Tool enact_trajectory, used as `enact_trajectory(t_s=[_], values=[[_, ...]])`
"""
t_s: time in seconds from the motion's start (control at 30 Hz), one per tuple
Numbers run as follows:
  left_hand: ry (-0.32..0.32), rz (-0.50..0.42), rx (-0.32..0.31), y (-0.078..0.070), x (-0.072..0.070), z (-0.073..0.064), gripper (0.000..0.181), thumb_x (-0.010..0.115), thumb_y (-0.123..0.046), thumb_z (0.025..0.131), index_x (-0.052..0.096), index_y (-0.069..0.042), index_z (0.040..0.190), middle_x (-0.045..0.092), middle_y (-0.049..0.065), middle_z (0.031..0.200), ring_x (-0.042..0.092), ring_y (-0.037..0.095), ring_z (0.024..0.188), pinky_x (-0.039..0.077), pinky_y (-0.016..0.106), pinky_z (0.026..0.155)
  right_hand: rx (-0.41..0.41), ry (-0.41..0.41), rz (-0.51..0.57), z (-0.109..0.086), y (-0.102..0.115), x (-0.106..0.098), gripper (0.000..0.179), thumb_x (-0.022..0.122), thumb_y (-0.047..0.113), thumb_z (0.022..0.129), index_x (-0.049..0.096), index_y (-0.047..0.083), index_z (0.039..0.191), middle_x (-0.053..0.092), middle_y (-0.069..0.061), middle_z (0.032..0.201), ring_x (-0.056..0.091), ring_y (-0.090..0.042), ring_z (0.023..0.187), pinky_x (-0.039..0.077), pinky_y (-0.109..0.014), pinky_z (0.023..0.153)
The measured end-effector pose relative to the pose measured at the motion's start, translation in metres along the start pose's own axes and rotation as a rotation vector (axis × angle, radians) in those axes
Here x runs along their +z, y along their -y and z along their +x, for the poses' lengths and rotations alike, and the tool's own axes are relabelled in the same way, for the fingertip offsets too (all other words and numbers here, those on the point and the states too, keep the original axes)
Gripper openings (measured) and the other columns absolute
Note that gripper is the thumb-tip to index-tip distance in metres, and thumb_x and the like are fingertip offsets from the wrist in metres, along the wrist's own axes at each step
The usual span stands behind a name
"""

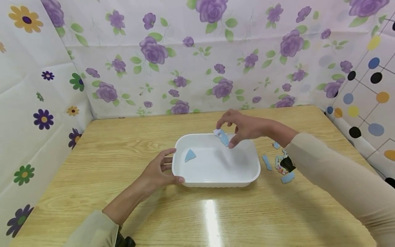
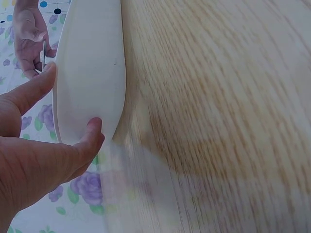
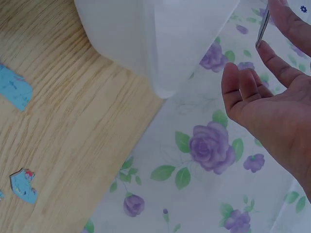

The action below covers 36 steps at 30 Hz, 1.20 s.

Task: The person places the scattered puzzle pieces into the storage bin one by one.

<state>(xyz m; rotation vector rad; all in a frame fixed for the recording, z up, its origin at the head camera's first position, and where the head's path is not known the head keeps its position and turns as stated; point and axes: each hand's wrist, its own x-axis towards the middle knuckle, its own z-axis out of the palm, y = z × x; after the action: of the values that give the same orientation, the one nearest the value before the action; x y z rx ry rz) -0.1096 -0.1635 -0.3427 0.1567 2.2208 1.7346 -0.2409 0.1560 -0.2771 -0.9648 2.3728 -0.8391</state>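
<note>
My right grip (image 1: 243, 127) pinches 1 blue piece (image 1: 222, 138) above the white tub (image 1: 216, 171), near the far rim; the piece's long axis slants far-left to near-right. My left grip (image 1: 158, 171), farther from it, holds the tub's left end.

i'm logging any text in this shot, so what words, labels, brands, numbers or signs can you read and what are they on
None can be read in any view.
White tub: no lettering visible.
Held blue piece: a small marking, too small to make out.
Colourful piece on the table: partly hidden, its print too small to read.
Flowered wall sheet: pictures of flowers and leaves, no visible writing.
</note>
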Motion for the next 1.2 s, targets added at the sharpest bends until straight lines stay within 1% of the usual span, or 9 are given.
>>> enact_trajectory(t_s=[0.1,0.2,0.33,0.43,0.57,0.67,0.77,1.0,1.2], values=[[-0.001,-0.002,-0.002,0.001,0.000,0.000,0.101,0.086,-0.013,0.071,0.025,-0.012,0.150,0.042,0.021,0.142,0.047,0.037,0.127,0.052,0.040,0.092,0.004,0.002,-0.003,0.006,0.002,0.005,0.061,0.082,0.017,0.077,0.053,0.018,0.130,0.029,-0.006,0.140,0.034,-0.033,0.127,0.046,-0.043,0.093],[-0.003,-0.001,-0.001,0.001,-0.001,0.001,0.100,0.086,-0.012,0.071,0.025,-0.013,0.150,0.042,0.021,0.142,0.047,0.037,0.127,0.052,0.040,0.092,0.000,0.001,-0.006,0.012,0.004,0.010,0.061,0.082,0.016,0.077,0.053,0.018,0.130,0.030,-0.007,0.139,0.034,-0.033,0.127,0.046,-0.043,0.092],[-0.006,0.002,-0.003,0.000,-0.001,0.001,0.100,0.087,-0.013,0.071,0.025,-0.013,0.150,0.042,0.021,0.142,0.047,0.037,0.126,0.052,0.040,0.092,-0.015,0.010,-0.030,0.019,0.008,0.015,0.059,0.083,0.015,0.077,0.054,0.016,0.128,0.031,-0.010,0.136,0.033,-0.037,0.127,0.046,-0.046,0.092],[-0.005,0.004,-0.004,0.000,0.000,0.001,0.100,0.087,-0.013,0.071,0.025,-0.013,0.150,0.043,0.021,0.142,0.048,0.037,0.126,0.052,0.040,0.092,-0.024,0.017,-0.069,0.025,0.011,0.021,0.057,0.083,0.016,0.076,0.055,0.014,0.126,0.032,-0.011,0.133,0.031,-0.036,0.125,0.042,-0.050,0.096],[0.000,-0.006,-0.002,0.001,0.000,0.002,0.100,0.086,-0.013,0.071,0.026,-0.012,0.150,0.043,0.021,0.141,0.048,0.037,0.126,0.052,0.040,0.092,-0.023,0.019,-0.139,0.030,0.015,0.028,0.059,0.084,0.015,0.074,0.055,0.013,0.126,0.030,-0.012,0.134,0.025,-0.033,0.125,0.034,-0.053,0.101],[0.004,-0.016,-0.001,0.001,0.000,0.002,0.099,0.086,-0.012,0.071,0.026,-0.012,0.150,0.043,0.021,0.141,0.048,0.037,0.126,0.052,0.040,0.092,-0.017,0.020,-0.182,0.033,0.020,0.032,0.060,0.084,0.014,0.074,0.055,0.013,0.126,0.028,-0.012,0.136,0.021,-0.031,0.127,0.033,-0.054,0.102],[0.008,-0.022,-0.001,0.001,0.000,0.002,0.099,0.086,-0.012,0.071,0.025,-0.012,0.150,0.043,0.021,0.141,0.047,0.037,0.126,0.052,0.040,0.093,-0.010,0.012,-0.205,0.037,0.022,0.036,0.059,0.084,0.013,0.073,0.056,0.013,0.125,0.029,-0.012,0.135,0.021,-0.030,0.125,0.034,-0.052,0.102],[0.005,-0.021,-0.001,0.001,-0.001,0.001,0.099,0.086,-0.010,0.071,0.026,-0.012,0.150,0.043,0.021,0.141,0.047,0.038,0.127,0.052,0.039,0.092,-0.012,0.020,-0.212,0.045,0.026,0.045,0.066,0.083,0.013,0.075,0.052,0.009,0.133,0.029,-0.012,0.132,0.022,-0.028,0.123,0.034,-0.051,0.104],[-0.005,-0.015,-0.004,0.001,-0.001,0.001,0.099,0.086,-0.009,0.071,0.026,-0.013,0.150,0.043,0.021,0.141,0.047,0.038,0.127,0.052,0.040,0.092,-0.019,0.000,-0.200,0.044,0.029,0.040,0.063,0.082,0.015,0.077,0.053,0.009,0.133,0.029,-0.011,0.135,0.024,-0.029,0.126,0.035,-0.051,0.104]])
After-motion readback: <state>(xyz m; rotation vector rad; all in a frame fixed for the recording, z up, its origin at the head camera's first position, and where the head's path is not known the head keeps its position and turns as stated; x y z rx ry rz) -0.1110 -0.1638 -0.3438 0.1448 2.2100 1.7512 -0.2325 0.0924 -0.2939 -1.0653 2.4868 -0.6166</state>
